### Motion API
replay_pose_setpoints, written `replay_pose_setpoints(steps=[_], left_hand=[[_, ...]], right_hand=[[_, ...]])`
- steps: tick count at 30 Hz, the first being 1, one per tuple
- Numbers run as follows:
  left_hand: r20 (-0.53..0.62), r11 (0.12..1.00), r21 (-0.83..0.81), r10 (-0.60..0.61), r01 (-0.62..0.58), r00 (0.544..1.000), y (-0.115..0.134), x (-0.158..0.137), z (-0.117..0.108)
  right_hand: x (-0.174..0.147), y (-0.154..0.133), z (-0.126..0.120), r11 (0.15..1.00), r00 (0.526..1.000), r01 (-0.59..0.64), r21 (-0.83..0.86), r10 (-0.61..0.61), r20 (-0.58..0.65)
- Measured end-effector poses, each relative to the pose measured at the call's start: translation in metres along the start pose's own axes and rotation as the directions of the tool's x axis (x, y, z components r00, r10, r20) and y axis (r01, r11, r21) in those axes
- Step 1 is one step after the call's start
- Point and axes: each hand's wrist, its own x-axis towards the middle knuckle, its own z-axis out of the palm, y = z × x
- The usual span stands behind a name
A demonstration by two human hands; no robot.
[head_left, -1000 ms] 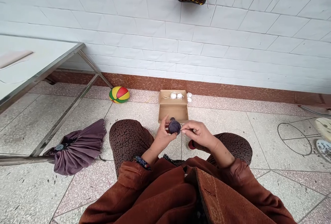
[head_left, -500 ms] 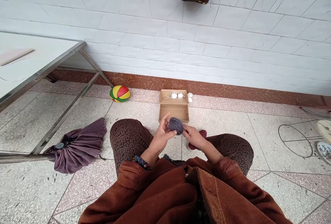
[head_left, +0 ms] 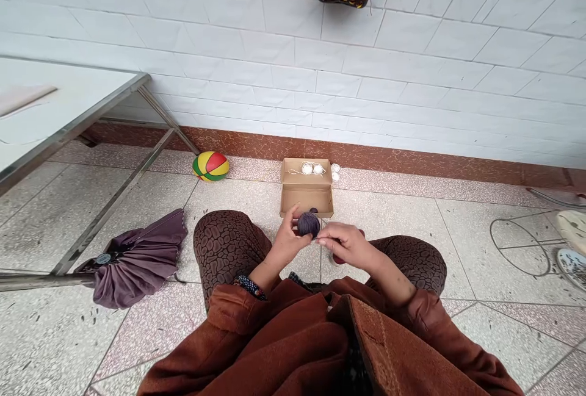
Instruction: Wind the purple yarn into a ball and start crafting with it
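Left hand (head_left: pixel 286 243) grips purple yarn ball (head_left: pixel 308 224) near front edge of cardboard box (head_left: pixel 295 198). Right hand (head_left: pixel 345 243) pinched just beside it; on what, unclear.

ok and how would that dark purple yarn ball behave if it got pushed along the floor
The dark purple yarn ball would probably roll, being wound nearly round. It is likely light and slightly squashy, since its surface is all wrapped yarn. It might unwind too, as the right hand seems to pinch a strand beside it.
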Motion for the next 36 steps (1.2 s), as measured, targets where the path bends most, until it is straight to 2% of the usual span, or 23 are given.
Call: replay_pose_setpoints(steps=[4, 6, 8, 11, 14, 16, 20, 24, 26, 28, 33, 36], left_hand=[[0.207, 0.993, 0.074, 0.072, -0.089, 0.976, 0.007, -0.008, 0.007], [0.277, 0.995, 0.025, 0.087, -0.097, 0.957, 0.01, -0.012, 0.008], [0.297, 0.996, -0.061, 0.078, -0.062, 0.952, 0.012, -0.013, 0.008], [0.206, 0.966, -0.259, 0.038, 0.017, 0.978, 0.012, -0.011, 0.006], [0.072, 0.887, -0.458, -0.028, 0.058, 0.997, 0.008, -0.005, 0.003], [0.0, 0.865, -0.496, -0.081, 0.071, 0.997, 0.004, -0.001, 0.002], [-0.104, 0.918, -0.386, -0.144, 0.094, 0.984, -0.006, 0.005, -0.001], [-0.159, 0.992, -0.082, -0.111, 0.099, 0.981, -0.008, 0.005, -0.003], [-0.118, 0.997, 0.055, -0.039, 0.046, 0.992, -0.005, 0.004, -0.003], [-0.03, 0.997, 0.083, 0.009, -0.006, 1.0, -0.001, 0.002, -0.001], [0.23, 0.998, -0.07, 0.014, 0.002, 0.973, 0.006, -0.006, 0.004], [0.264, 0.969, -0.246, 0.051, 0.016, 0.963, 0.014, -0.009, 0.006]], right_hand=[[0.019, 0.02, -0.011, 0.996, 0.989, -0.048, -0.069, 0.038, -0.141], [0.022, 0.037, -0.008, 0.993, 0.977, -0.086, -0.075, 0.069, -0.203], [0.019, 0.054, 0.003, 0.988, 0.957, -0.142, -0.065, 0.121, -0.263], [0.005, 0.072, 0.028, 0.964, 0.924, -0.264, -0.022, 0.246, -0.294], [-0.013, 0.075, 0.05, 0.959, 0.948, -0.282, -0.018, 0.276, -0.162], [-0.022, 0.069, 0.057, 0.97, 0.969, -0.242, -0.018, 0.24, -0.062], [-0.028, 0.045, 0.052, 0.992, 0.991, -0.128, 0.002, 0.128, 0.051], [-0.02, 0.018, 0.032, 0.999, 0.996, -0.053, 0.004, 0.053, 0.071], [-0.012, 0.008, 0.02, 0.999, 0.998, -0.021, -0.024, 0.022, 0.057], [-0.002, 0.004, 0.007, 0.996, 1.0, 0.012, -0.084, -0.01, 0.025], [0.029, 0.024, -0.014, 0.967, 0.995, 0.04, -0.251, -0.061, -0.077], [0.038, 0.05, -0.007, 0.977, 0.984, -0.032, -0.211, -0.006, -0.176]])
